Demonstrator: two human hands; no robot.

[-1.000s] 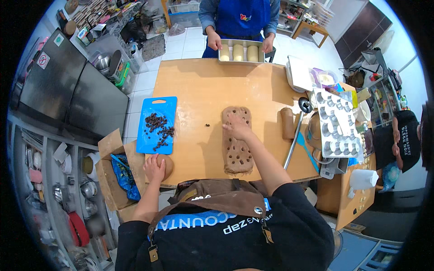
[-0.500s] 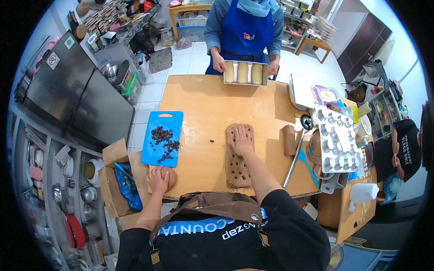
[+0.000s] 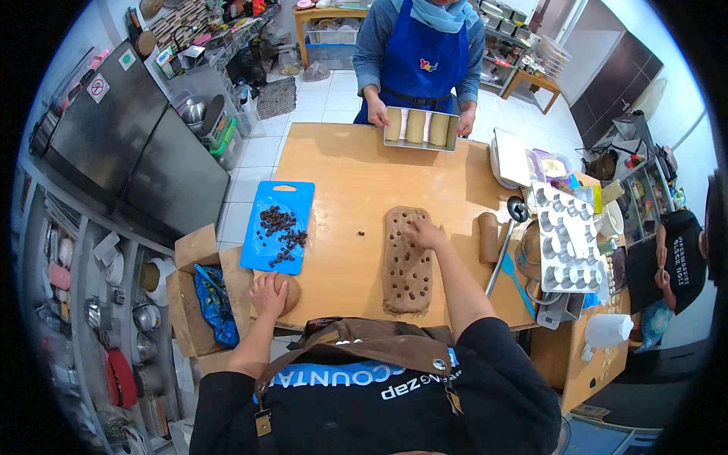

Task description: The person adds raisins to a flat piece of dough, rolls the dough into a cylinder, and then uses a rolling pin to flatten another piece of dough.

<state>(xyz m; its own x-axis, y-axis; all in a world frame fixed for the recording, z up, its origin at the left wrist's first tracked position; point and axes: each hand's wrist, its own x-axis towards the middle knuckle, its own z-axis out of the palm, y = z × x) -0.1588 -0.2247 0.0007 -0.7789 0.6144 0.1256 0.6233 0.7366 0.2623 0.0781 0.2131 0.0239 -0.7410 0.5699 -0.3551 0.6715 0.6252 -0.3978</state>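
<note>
— Near the bench's (image 3: 356,182) front edge, what does the head view give you?

— I see the right hand (image 3: 425,233) lying open on the far right corner of a flattened slab of brown dough (image 3: 407,262), fingers spread and pressing on it. The slab is studded with dark chips and runs lengthwise from mid-bench toward the front edge.

— And the left hand?

— I see the left hand (image 3: 268,294) cupped over a small brown dough ball (image 3: 289,292) at the front left corner of the bench, palm down, loosely closed around it.

— What's close by?

— I make out a blue cutting board (image 3: 262,254) with a pile of dark chips, just beyond the left hand. A rolled log of dough (image 3: 487,236) stands right of the slab, beside a long-handled ladle (image 3: 503,250) and a metal mould tray (image 3: 565,236). At the far edge, another person in a blue apron holds a loaf pan (image 3: 421,129) with both hands.
</note>
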